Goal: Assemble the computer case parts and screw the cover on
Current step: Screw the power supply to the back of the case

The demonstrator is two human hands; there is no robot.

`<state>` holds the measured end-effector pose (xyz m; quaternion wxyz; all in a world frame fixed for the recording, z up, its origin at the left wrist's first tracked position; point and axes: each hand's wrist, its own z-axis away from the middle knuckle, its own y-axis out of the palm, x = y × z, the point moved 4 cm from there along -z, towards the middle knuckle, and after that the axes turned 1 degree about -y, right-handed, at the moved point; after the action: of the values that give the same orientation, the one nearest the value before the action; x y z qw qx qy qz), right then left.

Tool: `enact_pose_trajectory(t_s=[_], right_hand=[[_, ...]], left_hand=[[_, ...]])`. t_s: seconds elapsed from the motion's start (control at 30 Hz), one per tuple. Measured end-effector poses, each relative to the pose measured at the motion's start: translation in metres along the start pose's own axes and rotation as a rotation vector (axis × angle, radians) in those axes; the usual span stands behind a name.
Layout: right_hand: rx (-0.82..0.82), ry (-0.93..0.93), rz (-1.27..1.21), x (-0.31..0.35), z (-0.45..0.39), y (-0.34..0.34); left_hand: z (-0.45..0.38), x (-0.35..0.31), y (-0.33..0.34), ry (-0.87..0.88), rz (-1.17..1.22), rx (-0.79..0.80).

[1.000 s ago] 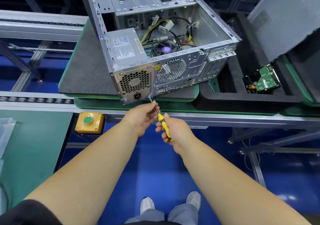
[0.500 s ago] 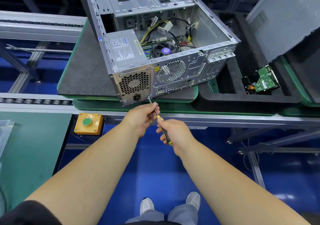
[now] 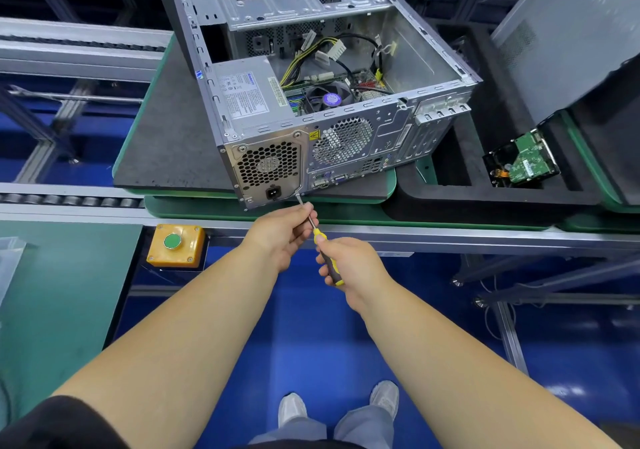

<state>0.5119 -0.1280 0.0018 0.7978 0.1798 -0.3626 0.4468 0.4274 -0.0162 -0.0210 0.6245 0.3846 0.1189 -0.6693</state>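
Note:
An open grey computer case [image 3: 391, 126] lies on its side on a dark mat [image 3: 166, 137], its rear panel facing me. The power supply [image 3: 266, 168] sits at the rear left corner. My right hand [image 3: 349, 265] grips the black and yellow handle of a screwdriver [image 3: 320, 240]. Its tip meets the rear panel at the power supply's lower right corner. My left hand [image 3: 280, 234] pinches the metal shaft near the tip. A grey side cover [image 3: 568, 33] leans at the far right.
A black foam tray [image 3: 485, 195] to the right of the case holds a hard drive [image 3: 526, 164] with a green board. A yellow box with a green button [image 3: 175, 246] sits on the conveyor rail. A green bench surface [image 3: 52, 292] is at the left. My feet stand on blue floor.
Both hands stay on the screwdriver at the same screw. My right hand has turned on the handle, so less yellow shows. The view has shifted slightly.

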Motion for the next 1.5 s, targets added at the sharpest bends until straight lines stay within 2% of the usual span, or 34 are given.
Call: enact_pose_trajectory(t_s=[0.2, 0.3, 0.43, 0.63, 0.77, 0.93, 1.17, 1.37, 1.5], right_hand=[[0.010, 0.127, -0.048, 0.000, -0.001, 0.005], [0.022, 0.106, -0.091, 0.001, -0.001, 0.004], [-0.040, 0.021, 0.032, 0.001, -0.002, -0.002], [-0.016, 0.129, -0.060, 0.001, -0.006, 0.003], [0.037, 0.117, -0.148, 0.000, -0.006, 0.006], [-0.010, -0.005, -0.032, 0.000, -0.003, 0.003], [0.054, 0.115, -0.093, 0.001, 0.000, 0.013], [-0.022, 0.027, 0.000, 0.002, -0.001, 0.006], [-0.017, 0.062, 0.002, 0.003, 0.000, 0.009]], left_hand=[[-0.004, -0.002, 0.002, -0.025, -0.065, -0.038], [-0.005, -0.002, 0.002, -0.039, -0.082, -0.047], [-0.004, -0.002, 0.003, -0.049, -0.093, -0.017], [0.001, -0.002, 0.003, -0.019, 0.012, 0.080], [0.000, -0.004, 0.002, 0.004, -0.002, 0.041], [-0.006, -0.003, 0.001, 0.005, -0.027, -0.002], [-0.012, -0.005, -0.003, -0.054, -0.114, -0.065], [-0.006, -0.004, 0.001, -0.034, -0.058, -0.015], [0.000, -0.003, 0.001, -0.012, 0.016, 0.062]])
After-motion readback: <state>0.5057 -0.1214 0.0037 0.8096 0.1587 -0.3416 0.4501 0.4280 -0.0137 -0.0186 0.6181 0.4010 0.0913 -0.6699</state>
